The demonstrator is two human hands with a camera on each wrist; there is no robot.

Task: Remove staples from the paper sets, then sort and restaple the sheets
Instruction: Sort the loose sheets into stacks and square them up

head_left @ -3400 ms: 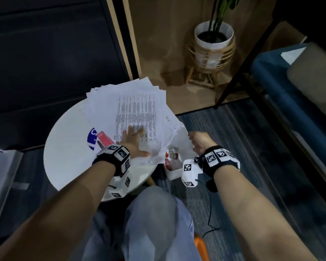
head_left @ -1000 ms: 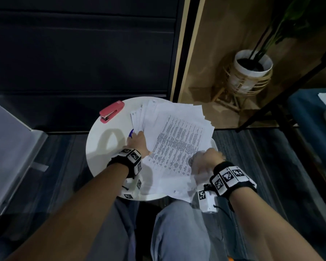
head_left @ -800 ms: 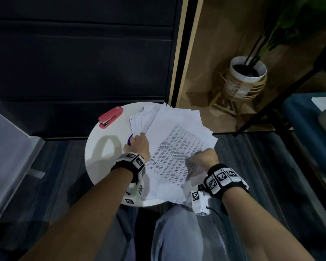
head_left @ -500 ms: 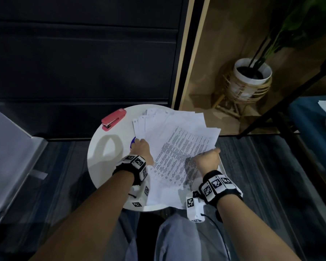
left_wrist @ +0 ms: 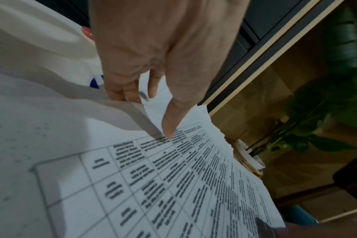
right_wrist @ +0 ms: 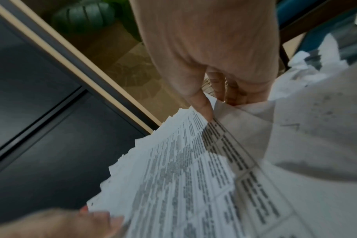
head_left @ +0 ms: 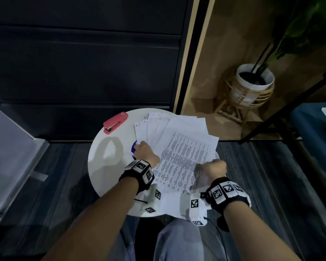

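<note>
A loose stack of printed sheets point(head_left: 183, 147) lies fanned across the round white table point(head_left: 105, 161). My left hand point(head_left: 145, 152) holds the stack's left edge; in the left wrist view its thumb point(left_wrist: 171, 122) lies on the top printed sheet point(left_wrist: 173, 185) and its fingers point(left_wrist: 122, 91) curl under the edge. My right hand point(head_left: 213, 169) grips the right edge, with the thumb point(right_wrist: 204, 106) on top of the sheets point(right_wrist: 183, 185) and the fingers curled beneath. A pink stapler point(head_left: 115, 122) lies at the table's far left, apart from both hands.
A dark cabinet wall point(head_left: 83, 63) stands behind the table. A potted plant in a woven stand point(head_left: 252, 85) sits on the floor at the right, with a black frame and blue seat point(head_left: 312, 132) beyond. My knees point(head_left: 186, 242) are below the table's near edge.
Both hands have stayed on the stack's side edges over the last second, shifting slightly. Earlier, the left hand lay flat on the sheets and the right hand was off to the side.
</note>
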